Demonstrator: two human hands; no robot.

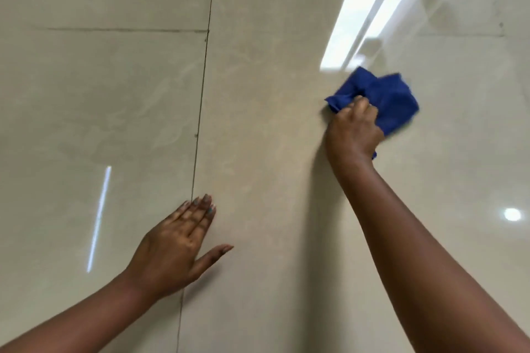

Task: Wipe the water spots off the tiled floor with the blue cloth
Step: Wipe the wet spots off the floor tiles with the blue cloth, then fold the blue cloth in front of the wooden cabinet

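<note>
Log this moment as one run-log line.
phase: wiping | right hand: gripping bunched blue cloth on tiled floor | left hand: flat on floor, empty | water spots: not discernible

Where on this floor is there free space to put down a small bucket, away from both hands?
The left tiles, beyond the long grout line, are bare. So is the wide strip between the left hand, flat on the floor, and the right hand. It is busy only where the right hand presses the blue cloth, below the window reflection.

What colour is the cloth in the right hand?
Blue; the cloth shows in the head view, under the right hand.
</note>
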